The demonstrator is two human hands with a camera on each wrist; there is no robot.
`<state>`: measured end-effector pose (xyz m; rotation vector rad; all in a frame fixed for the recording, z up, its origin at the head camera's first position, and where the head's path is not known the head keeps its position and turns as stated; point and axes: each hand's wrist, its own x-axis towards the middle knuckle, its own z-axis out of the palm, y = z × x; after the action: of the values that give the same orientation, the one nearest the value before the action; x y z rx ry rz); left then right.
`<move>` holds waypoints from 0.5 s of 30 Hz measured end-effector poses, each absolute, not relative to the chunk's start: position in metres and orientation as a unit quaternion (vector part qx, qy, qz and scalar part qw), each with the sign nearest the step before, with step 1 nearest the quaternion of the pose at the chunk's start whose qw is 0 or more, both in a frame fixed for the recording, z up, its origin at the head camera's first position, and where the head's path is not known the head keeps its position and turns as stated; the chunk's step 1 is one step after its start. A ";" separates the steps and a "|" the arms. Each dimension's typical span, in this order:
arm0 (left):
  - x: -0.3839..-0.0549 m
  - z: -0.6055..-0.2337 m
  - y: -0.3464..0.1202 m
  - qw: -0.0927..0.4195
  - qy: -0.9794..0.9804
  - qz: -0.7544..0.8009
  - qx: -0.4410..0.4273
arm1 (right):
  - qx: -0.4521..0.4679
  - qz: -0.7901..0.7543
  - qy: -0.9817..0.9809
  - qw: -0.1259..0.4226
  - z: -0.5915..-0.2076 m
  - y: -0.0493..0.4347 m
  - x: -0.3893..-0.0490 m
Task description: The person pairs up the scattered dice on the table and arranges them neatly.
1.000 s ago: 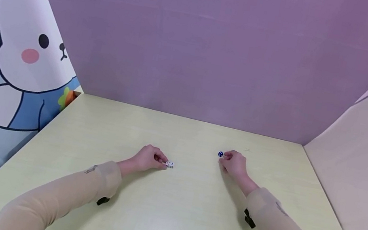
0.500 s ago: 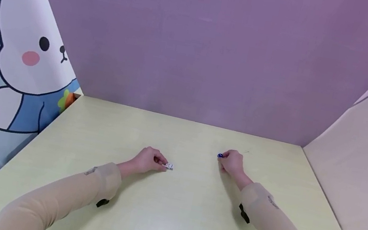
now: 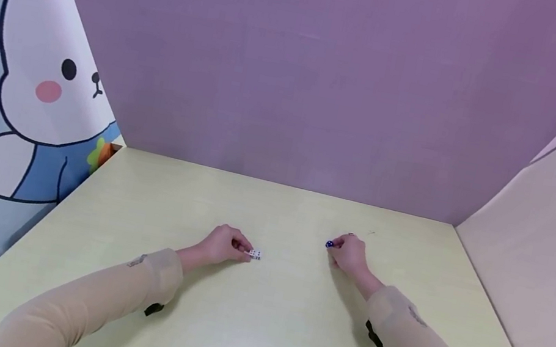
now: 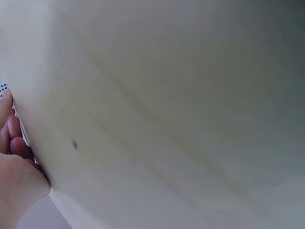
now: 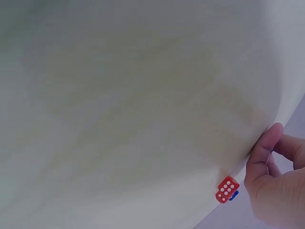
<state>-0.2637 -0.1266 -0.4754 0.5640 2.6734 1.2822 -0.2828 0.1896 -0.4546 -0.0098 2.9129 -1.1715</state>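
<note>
At the fingertips of the right hand [image 3: 351,254], on its left side, a blue die [image 3: 329,244] is held in a thumb-and-finger pinch, while red dice [image 5: 227,188] are seen just beside that hand in the right wrist view. At the fingertips of the left hand [image 3: 222,245], a short row of white dice [image 3: 255,254] is pinched by its left end, its long axis pointed sideways; from there, the blue die is placed rightward and farther forward, well apart.
</note>
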 end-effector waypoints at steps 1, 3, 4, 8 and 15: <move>-0.264 -0.475 -0.127 0.061 0.884 0.424 0.187 | -0.005 -0.373 0.928 0.003 -0.454 0.189 -0.280; -0.263 -0.475 -0.127 0.061 0.884 0.424 0.187 | -0.009 -0.373 0.928 0.009 -0.454 0.188 -0.276; -0.263 -0.475 -0.127 0.061 0.884 0.424 0.186 | -0.011 -0.373 0.928 0.012 -0.454 0.188 -0.274; -0.264 -0.476 -0.128 0.066 0.885 0.423 0.181 | -0.025 -0.370 0.928 0.018 -0.456 0.187 -0.265; -0.263 -0.476 -0.128 0.064 0.886 0.422 0.180 | -0.060 -0.342 0.938 -0.002 -0.457 0.183 -0.249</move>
<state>-0.2635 -0.1280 -0.4763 0.5435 2.6759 1.2745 -0.2488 0.1827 -0.4571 -0.1879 2.9504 -1.0772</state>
